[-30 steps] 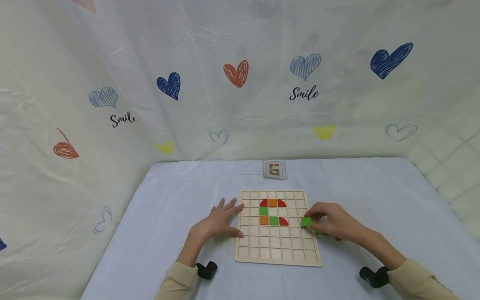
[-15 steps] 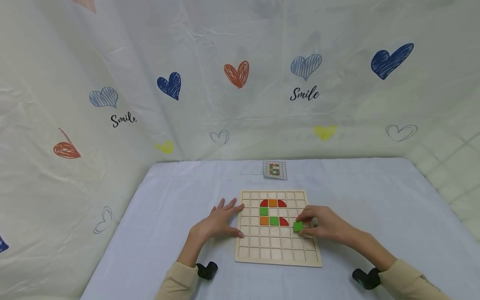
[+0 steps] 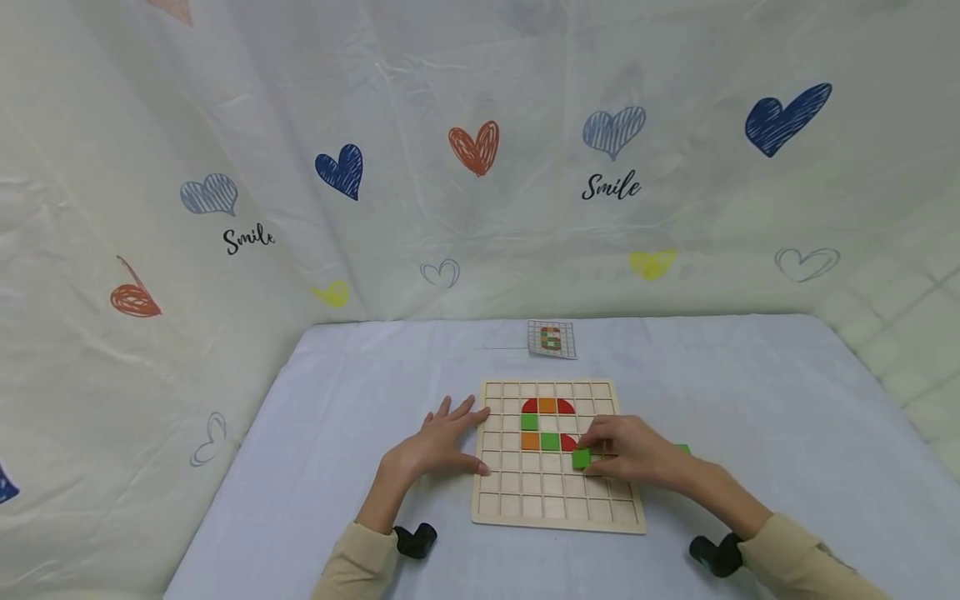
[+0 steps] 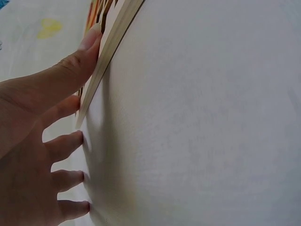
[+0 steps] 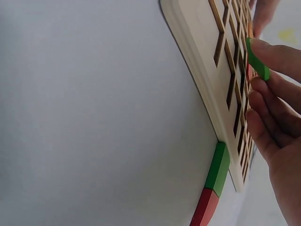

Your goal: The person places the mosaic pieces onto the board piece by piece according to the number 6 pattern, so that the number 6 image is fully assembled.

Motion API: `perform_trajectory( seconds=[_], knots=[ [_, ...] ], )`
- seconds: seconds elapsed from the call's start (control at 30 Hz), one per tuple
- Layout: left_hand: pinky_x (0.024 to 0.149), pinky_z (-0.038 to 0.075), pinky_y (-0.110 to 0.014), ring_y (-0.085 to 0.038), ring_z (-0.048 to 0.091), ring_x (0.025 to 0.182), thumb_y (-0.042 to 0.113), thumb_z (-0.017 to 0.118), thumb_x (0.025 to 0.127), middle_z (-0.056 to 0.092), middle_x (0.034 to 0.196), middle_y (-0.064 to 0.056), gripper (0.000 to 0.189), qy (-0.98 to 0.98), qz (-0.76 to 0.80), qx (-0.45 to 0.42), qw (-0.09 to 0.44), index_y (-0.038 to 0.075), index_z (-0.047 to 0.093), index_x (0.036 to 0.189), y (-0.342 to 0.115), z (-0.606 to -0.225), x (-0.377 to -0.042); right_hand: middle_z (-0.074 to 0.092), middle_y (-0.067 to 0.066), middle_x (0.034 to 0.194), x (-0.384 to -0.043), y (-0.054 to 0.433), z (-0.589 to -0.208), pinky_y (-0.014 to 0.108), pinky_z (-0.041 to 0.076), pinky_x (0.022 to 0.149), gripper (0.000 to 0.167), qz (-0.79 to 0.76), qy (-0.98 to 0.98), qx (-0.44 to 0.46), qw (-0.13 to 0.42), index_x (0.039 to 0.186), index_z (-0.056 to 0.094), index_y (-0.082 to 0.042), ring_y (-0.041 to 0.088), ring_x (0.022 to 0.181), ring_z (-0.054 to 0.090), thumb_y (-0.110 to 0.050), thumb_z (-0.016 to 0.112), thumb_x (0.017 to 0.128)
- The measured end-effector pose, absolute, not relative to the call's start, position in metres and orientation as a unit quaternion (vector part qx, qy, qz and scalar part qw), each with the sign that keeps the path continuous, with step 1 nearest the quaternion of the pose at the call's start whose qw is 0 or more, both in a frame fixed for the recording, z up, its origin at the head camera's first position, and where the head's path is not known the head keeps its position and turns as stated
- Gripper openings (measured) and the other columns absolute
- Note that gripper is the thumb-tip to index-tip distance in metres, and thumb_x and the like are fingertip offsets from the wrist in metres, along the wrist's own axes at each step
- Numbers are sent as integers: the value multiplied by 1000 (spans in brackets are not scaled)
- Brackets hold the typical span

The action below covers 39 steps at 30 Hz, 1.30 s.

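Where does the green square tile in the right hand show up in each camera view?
Head: green tile low centre, pinched by the right hand over the wooden grid board.
Left wrist: not in it.
Right wrist: green tile upper right, edge-on at the fingertips.
Shared landmark: the wooden grid board's pale rim, seen in all three.

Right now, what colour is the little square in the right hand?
Green tile, seen best in the head view.

A card (image 3: 551, 338) lies behind the board (image 3: 558, 500); spare tiles (image 5: 214, 181) sit at its right.
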<state>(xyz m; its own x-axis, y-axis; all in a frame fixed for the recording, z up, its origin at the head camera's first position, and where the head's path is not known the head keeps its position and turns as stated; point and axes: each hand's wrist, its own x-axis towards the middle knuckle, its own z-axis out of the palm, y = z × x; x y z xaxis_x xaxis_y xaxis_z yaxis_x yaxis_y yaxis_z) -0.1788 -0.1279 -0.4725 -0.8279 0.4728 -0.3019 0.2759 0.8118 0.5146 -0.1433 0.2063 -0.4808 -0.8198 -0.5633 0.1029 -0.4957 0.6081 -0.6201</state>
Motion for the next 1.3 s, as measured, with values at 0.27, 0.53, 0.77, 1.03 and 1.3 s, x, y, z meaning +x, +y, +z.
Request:
perform_trajectory(
  seconds=[0.27, 0.53, 0.77, 1.03, 1.3],
  knots=[
    [126, 10, -65, -43, 2, 159, 42, 87, 81, 21, 172, -8, 92, 929, 227, 201, 212, 22, 42, 159, -127, -474, -179, 68, -7, 93, -146, 199, -482, 19, 52, 70, 25, -325, 893, -306, 62, 102, 80, -10, 4, 80, 53, -18, 89, 80],
    [126, 9, -65, -43, 2, 159, 43, 87, 81, 21, 172, -8, 93, 929, 224, 204, 211, 22, 41, 159, -128, -475, -180, 66, -5, 94, -146, 195, -481, 19, 53, 70, 25, -315, 896, -309, 54, 100, 79, -9, 3, 81, 53, -16, 90, 79],
    [126, 10, -65, -43, 2, 159, 43, 87, 80, 21, 172, -8, 93, 929, 225, 205, 210, 22, 42, 159, -128, -475, -180, 67, -5, 95, -146, 194, -482, 19, 52, 72, 26, -310, 898, -308, 50, 101, 79, -10, 3, 83, 53, -16, 90, 78],
    [126, 9, -65, -42, 2, 159, 44, 86, 81, 20, 172, -8, 92, 930, 219, 205, 213, 23, 41, 159, -127, -474, -180, 69, -6, 98, -145, 198, -482, 21, 53, 74, 30, -309, 898, -310, 43, 105, 78, -11, 4, 85, 56, -17, 90, 78],
    [127, 8, -64, -42, 1, 160, 44, 86, 81, 20, 172, -7, 93, 931, 218, 200, 215, 24, 41, 159, -127, -474, -180, 69, -6, 94, -143, 203, -482, 21, 56, 72, 21, -312, 900, -303, 41, 98, 77, -9, 2, 81, 57, -12, 88, 81]
  ],
)
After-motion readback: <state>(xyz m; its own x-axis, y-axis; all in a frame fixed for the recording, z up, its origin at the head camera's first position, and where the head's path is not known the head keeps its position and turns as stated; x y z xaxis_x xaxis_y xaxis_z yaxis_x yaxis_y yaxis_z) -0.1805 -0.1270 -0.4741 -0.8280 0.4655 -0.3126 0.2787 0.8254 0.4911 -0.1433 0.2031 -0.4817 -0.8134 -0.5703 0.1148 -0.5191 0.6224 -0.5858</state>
